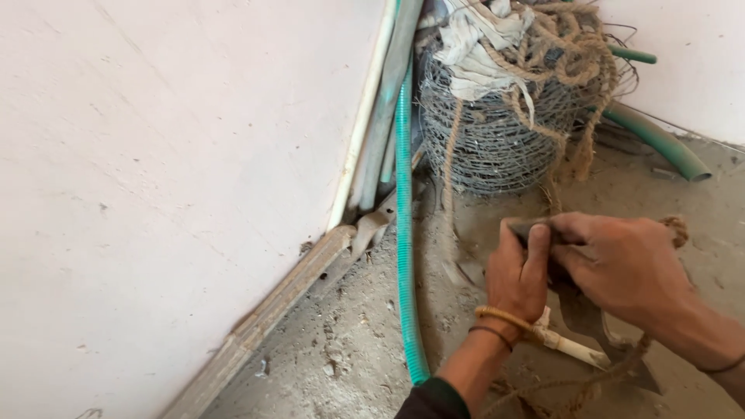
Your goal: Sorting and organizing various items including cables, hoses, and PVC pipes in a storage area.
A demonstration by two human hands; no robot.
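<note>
Crouching over a dusty concrete floor [349, 349] here, and honestly half of what I'm holding is hidden. My left hand [518, 275] and right hand [621, 268] are both pinched closed around a small dark flat piece [535, 230], right between them just in front of the wire roll; only its top edge peeks out above my fingers, so I can't tell what it's made of or what shape it is. Under my right wrist there's a dark flat blade-like thing [590, 318] lying on the floor, mostly covered by my arm, plus a short white tube [570, 348] poking out near my left wrist. Frayed brown rope [566, 46] is heaped on top of a roll of grey wire mesh [489, 147], with a crumpled whitish rag [473, 46] on it too; more of that rope trails down past my hands and gets cut off at the bottom. A ribbed teal hose [405, 256] runs down along the pinkish wall [155, 171], beside some pale pipes [365, 132] leaning in the corner. A smooth green pipe [660, 143] curves out behind the roll.
</note>
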